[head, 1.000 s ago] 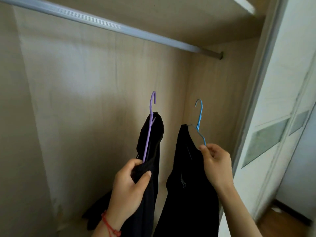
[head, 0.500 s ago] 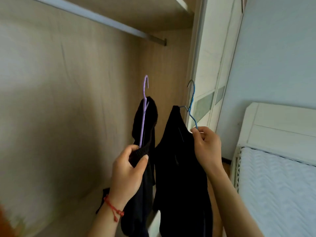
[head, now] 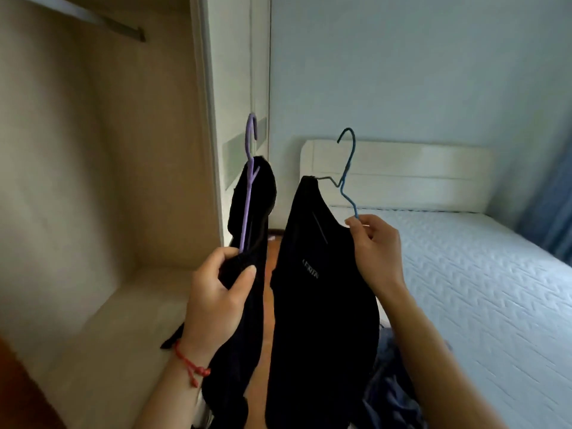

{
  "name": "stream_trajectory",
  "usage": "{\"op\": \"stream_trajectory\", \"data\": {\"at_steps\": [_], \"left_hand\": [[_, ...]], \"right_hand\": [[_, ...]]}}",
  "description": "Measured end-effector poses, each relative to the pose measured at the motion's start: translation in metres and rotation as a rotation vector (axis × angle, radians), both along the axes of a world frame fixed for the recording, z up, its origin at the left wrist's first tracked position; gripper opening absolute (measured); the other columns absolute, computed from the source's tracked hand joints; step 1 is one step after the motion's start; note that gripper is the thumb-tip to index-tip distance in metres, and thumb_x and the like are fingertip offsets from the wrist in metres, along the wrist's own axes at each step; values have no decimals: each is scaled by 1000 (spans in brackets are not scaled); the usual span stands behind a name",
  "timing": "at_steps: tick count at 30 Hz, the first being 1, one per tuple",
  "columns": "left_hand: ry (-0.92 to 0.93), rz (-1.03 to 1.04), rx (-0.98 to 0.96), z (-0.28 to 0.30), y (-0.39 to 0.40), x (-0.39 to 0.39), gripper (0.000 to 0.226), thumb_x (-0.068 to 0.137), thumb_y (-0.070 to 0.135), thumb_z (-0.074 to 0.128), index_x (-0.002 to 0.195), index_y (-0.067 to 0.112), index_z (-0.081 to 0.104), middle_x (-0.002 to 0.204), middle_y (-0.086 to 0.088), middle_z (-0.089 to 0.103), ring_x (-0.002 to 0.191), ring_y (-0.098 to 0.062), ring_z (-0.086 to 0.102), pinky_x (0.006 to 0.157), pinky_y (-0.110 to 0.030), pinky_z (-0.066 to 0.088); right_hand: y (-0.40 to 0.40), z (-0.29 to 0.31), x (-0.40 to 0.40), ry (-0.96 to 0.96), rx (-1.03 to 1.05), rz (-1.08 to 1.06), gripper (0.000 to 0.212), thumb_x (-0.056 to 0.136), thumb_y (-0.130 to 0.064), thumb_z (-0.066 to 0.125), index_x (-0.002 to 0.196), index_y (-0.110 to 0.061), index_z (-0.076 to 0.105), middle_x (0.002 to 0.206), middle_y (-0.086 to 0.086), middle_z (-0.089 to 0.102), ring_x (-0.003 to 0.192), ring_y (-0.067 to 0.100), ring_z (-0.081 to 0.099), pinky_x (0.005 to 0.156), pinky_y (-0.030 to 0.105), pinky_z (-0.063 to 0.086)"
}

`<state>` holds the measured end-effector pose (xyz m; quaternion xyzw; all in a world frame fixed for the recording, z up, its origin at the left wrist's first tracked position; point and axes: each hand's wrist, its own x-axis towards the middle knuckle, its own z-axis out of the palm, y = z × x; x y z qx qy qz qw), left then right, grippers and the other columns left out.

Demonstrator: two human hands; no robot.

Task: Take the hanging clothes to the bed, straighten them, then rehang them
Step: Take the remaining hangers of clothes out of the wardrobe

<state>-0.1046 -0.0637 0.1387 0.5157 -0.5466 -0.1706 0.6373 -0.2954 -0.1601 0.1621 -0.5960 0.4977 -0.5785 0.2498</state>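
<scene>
Between wardrobe (head: 102,181) and bed (head: 464,289), in mid-air ahead of the chest: two dark garments on wire hangers, both off the rail (head: 123,26). Left hand (head: 216,298), fingers and thumb curled round the bunched black garment (head: 247,274) at the foot of the purple hanger (head: 249,187); hook up, long axis near upright, cloth trailing below the wrist. Right hand (head: 376,255), fingertips pinching the lower wire of the blue hanger (head: 348,178), black top (head: 318,289) hanging full length just left of that grip, shoulder still threaded on the wire. Garments side by side, close but apart. Bed lying to the right and beyond, near edge just past the right forearm, headboard (head: 396,174) at the far end against the wall; right hand the nearer to the mattress, so likely first to lay down, with long axis of the top to be tipped from vertical to flat across the near left corner of the bed. Compared with the frame a second earlier: view swung from wardrobe interior toward the bed, rail shifted to the upper left, both grips unchanged, hangers at much the same height and spacing
</scene>
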Motion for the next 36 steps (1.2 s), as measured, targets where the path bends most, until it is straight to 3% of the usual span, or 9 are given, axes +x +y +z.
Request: {"op": "stream_trajectory", "data": {"at_steps": [6, 10, 12, 14, 17, 22, 28, 32, 36], "left_hand": [[-49, -141, -4, -4, -1, -52, 21, 81, 2, 64, 78, 22, 58, 74, 16, 67, 63, -1, 63, 51, -6, 45], [-63, -182, 12, -13, -8, -98, 14, 80, 10, 66, 80, 22, 59, 85, 8, 65, 66, -3, 63, 53, -6, 46], [-54, -198, 34, -20, -12, -128, 15, 81, 5, 65, 80, 18, 59, 86, 6, 65, 65, -2, 63, 53, -6, 46], [-45, -204, 47, -28, -16, -157, 6, 77, 16, 65, 81, 15, 60, 85, 6, 65, 67, -4, 64, 54, -6, 46], [-5, -202, 78, -40, -23, -205, 23, 67, 36, 61, 81, 18, 61, 83, 4, 67, 68, -9, 64, 56, -7, 47], [-78, -182, 144, -54, -35, -269, 27, 64, 49, 55, 83, 30, 60, 73, -14, 63, 61, -33, 57, 59, -38, 48], [-154, -257, 210, -52, -50, -314, 26, 64, 47, 56, 83, 30, 61, 75, -16, 63, 63, -43, 55, 58, -43, 47], [-195, -307, 220, -45, -64, -329, 29, 62, 47, 56, 82, 28, 62, 80, -11, 66, 69, -36, 60, 64, -33, 49], [-218, -359, 222, -36, -77, -338, 26, 62, 44, 60, 81, 27, 62, 75, -16, 64, 67, -45, 58, 58, -42, 49]], "right_hand": [[14, -24, -72, 17, 77, -142, 16, 91, -22, 53, 91, -13, 66, 73, -5, 64, 72, 15, 62, 66, 29, 47], [13, -55, -126, 65, 134, -207, 19, 92, -21, 52, 96, -9, 66, 80, -2, 63, 76, 11, 60, 64, 17, 42], [8, -72, -156, 89, 164, -227, 20, 92, -20, 51, 97, -7, 66, 82, 0, 64, 80, 16, 62, 68, 24, 45], [-1, -89, -187, 99, 189, -228, 20, 92, -20, 51, 97, -6, 66, 82, 3, 65, 81, 20, 63, 73, 30, 46], [-19, -113, -234, 99, 242, -216, 19, 93, -19, 50, 94, -7, 64, 83, 6, 65, 81, 22, 62, 74, 34, 46], [-50, -158, -299, 159, 409, -208, 21, 95, -20, 44, 98, -7, 61, 88, 3, 60, 85, 23, 57, 71, 29, 37], [-78, -208, -354, 148, 767, -57, 4, 82, -11, 56, 79, -8, 57, 67, 9, 59, 65, 24, 55, 70, 40, 52], [-76, -176, -386, 42, 661, -90, 29, 86, -9, 56, 114, -13, 50, 71, 1, 61, 75, 27, 61, 74, 32, 45], [-75, -124, -415, 13, 448, -159, 34, 90, -11, 53, 124, -13, 51, 100, 13, 68, 90, 33, 63, 81, 41, 49]]}}
